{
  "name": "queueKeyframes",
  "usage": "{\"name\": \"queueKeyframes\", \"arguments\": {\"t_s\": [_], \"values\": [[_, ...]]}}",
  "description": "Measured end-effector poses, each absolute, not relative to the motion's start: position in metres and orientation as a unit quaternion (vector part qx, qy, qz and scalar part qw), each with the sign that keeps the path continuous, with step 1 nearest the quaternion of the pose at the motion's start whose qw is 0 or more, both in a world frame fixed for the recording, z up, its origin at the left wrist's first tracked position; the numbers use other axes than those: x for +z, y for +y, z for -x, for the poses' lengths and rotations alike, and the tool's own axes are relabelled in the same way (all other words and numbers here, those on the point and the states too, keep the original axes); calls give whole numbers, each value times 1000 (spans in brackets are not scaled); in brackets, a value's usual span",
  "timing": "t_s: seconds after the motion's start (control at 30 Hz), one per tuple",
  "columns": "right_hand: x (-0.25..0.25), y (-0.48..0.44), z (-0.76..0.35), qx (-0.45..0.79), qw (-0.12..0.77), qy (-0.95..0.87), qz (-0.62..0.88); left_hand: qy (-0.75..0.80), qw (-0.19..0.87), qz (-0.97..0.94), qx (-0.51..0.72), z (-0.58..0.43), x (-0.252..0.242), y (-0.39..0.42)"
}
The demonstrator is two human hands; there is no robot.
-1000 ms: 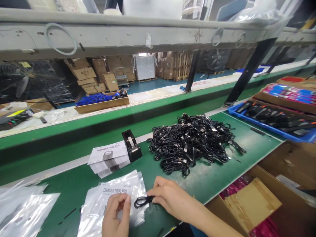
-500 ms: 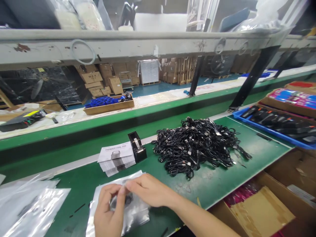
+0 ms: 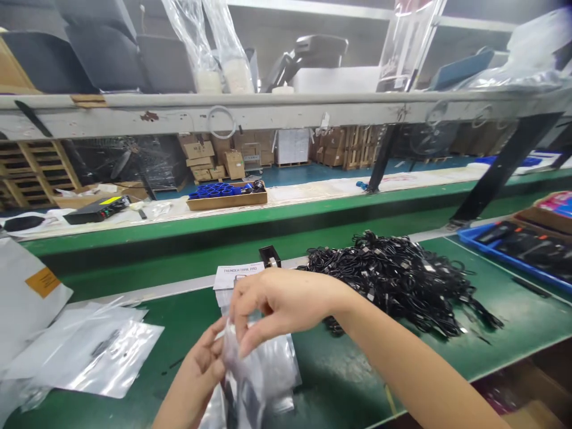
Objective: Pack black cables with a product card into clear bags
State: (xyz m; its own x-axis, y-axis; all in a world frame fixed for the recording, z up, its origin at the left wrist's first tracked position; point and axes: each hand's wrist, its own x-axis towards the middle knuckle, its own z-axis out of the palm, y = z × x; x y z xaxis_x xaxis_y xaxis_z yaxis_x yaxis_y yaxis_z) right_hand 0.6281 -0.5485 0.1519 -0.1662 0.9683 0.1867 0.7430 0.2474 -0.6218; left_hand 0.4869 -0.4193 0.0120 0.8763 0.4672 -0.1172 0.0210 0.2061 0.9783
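A clear plastic bag (image 3: 257, 378) hangs crumpled between my two hands, over the green bench. My left hand (image 3: 199, 372) grips its upper left edge between thumb and fingers. From above, my right hand (image 3: 286, 301) pinches the top of the bag, its fingers bent downward. Something dark shows near the bag's lower left, too blurred to name. More clear plastic lies beneath the hands. Just behind my right hand is a stack of white printed leaflets (image 3: 232, 277), partly covered by it. A black tape dispenser (image 3: 269, 256) stands beside the leaflets.
Right of my hands spreads a heap of black USB cables (image 3: 397, 280). Clear bags (image 3: 116, 357) lie at the left. A blue tray (image 3: 473, 238) of black devices sits far right. On the back ledge stands a carton (image 3: 227, 202) with blue rings. A shelf beam (image 3: 286, 110) crosses above.
My right hand has risen and turned downward over the bag. The bag is now lifted upright between both hands. The view has shifted left and up.
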Motion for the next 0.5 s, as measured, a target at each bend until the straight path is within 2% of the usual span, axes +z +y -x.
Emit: {"name": "queueKeyframes", "arguments": {"t_s": [0.1, 0.27, 0.37, 0.5], "values": [[142, -573, -631, 214, 307, -695, 614, 201, 806, -547, 103, -483, 8, -430], [82, -607, -627, 234, 489, -478, 692, 283, 708, -610, 217, -488, -1, -446], [35, -605, -615, 276, 529, -375, 709, 302, 688, -618, 233, -495, -7, -449], [4, -588, -605, 240, 602, -285, 706, 328, 675, -622, 223, -501, -12, -445]]}}
